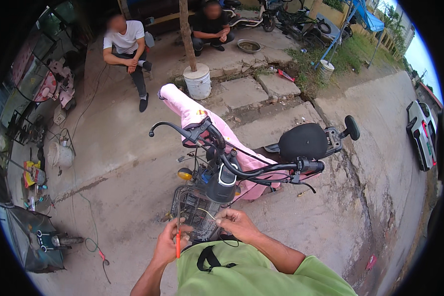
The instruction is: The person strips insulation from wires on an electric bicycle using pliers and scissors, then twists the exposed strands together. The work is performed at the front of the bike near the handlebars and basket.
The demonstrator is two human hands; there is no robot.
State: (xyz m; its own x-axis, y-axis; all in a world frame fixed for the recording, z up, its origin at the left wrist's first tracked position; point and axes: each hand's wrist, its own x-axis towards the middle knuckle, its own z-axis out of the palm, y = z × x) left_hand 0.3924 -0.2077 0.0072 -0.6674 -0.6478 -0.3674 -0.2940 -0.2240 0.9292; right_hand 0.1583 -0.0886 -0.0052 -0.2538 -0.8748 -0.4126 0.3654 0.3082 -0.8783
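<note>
My left hand (171, 238) is closed round a screwdriver (178, 244) with an orange handle, its thin shaft standing up past my fingers. The fingers of my right hand (237, 225) pinch a thin pale wire (205, 212), whose free end points left toward the screwdriver. A dark lead loops down beneath that hand. Both hands are over the wire basket (202, 228) of an electric bike, which faces me. Above the basket is its dark headlight (221, 187), with an orange turn signal (185, 173) beside it. A pink cover (254, 170) drapes behind the black handlebar (254, 173).
Two people (126, 47) (211, 30) sit or crouch beyond the bike. Between them a wooden post stands in a white bucket (198, 85). A green cable (94, 224) trails over the concrete at left. Broken slabs (241, 92) lie behind; a white car (421, 134) is far right.
</note>
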